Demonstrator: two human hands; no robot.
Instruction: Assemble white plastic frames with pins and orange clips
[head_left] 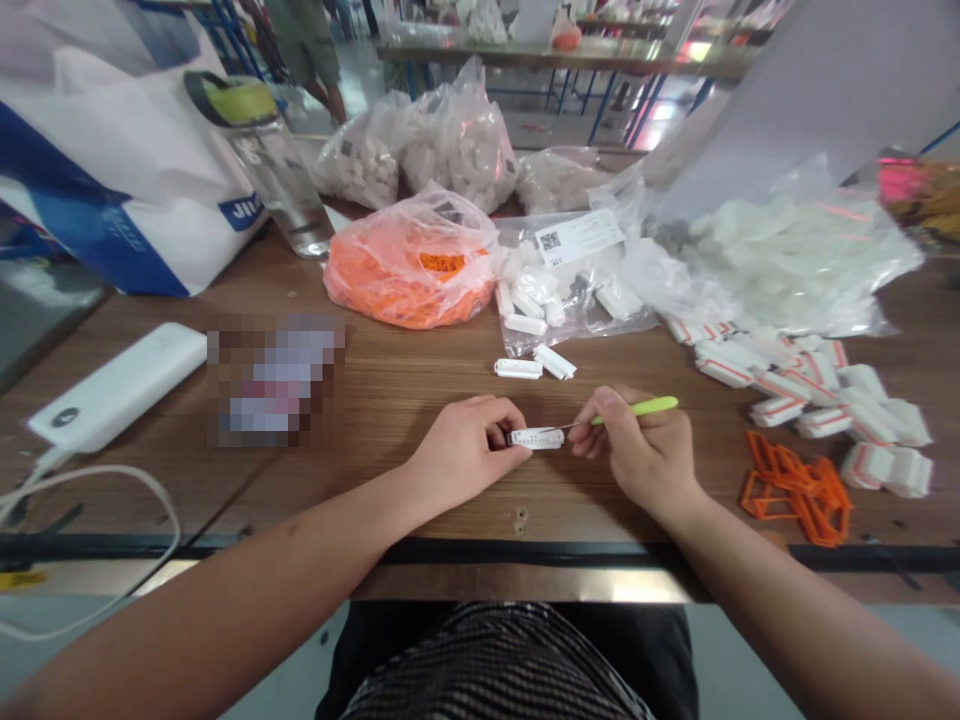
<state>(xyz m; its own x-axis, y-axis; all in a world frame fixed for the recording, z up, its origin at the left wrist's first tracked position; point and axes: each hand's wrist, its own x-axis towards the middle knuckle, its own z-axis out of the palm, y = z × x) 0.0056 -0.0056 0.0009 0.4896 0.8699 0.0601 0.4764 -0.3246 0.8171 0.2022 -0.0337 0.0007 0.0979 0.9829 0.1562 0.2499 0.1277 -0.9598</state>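
Between thumb and fingers, my left hand [476,445] grips the end of a small white plastic part [536,439] with a row of tiny holes, low over the wooden table [420,510]. My right hand [637,440] is closed around a thin metal pick with a green handle [654,405]. The pick's tip reaches the upper face of the white part; whether it touches is too fine to tell. Just beyond lie two similar white pieces [517,369]. Orange frames [799,490] lie in a heap to the right, below a pile of white parts with orange edging [802,385].
An orange-filled plastic bag [412,265] and a clear bag of white pieces [570,270] stand behind the hands. Farther right lies a large translucent bag [795,250]. On the left are a white power bank [120,385] with a cable, a blurred-out item [277,380] and a water bottle [274,170].
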